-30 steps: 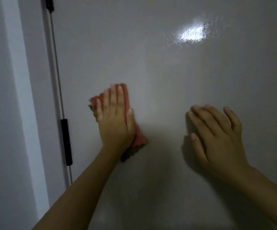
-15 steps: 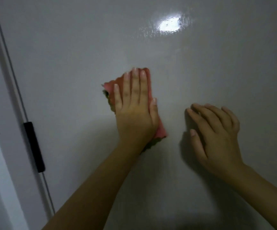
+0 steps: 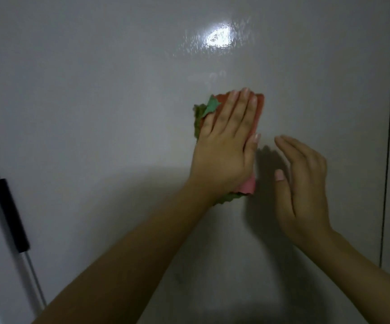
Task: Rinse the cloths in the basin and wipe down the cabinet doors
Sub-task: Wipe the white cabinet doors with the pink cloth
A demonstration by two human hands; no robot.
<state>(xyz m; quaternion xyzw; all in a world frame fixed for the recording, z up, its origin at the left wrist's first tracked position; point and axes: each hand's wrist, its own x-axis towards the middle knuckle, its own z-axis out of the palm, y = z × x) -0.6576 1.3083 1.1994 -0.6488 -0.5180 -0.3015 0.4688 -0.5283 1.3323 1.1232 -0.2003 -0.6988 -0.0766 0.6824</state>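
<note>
A glossy grey cabinet door (image 3: 110,94) fills the view. My left hand (image 3: 226,146) presses flat, fingers straight, on folded cloths (image 3: 258,106), a pink one over a green one, held against the door's middle. The green cloth shows at the hand's left side and below the wrist. My right hand (image 3: 304,183) is just right of the cloths, fingers straight and relaxed, turned edge-on and lifted slightly off the door, holding nothing.
A black handle (image 3: 10,213) on a thin metal rod runs down the door's left edge. A dark vertical seam (image 3: 389,136) at the right marks the neighbouring door. A light glare with wet streaks (image 3: 219,37) sits above the cloths.
My left hand has slid the cloths rightward across the door, towards my right hand. My right hand has lifted its palm from the door and turned edge-on. The green cloth now peeks out.
</note>
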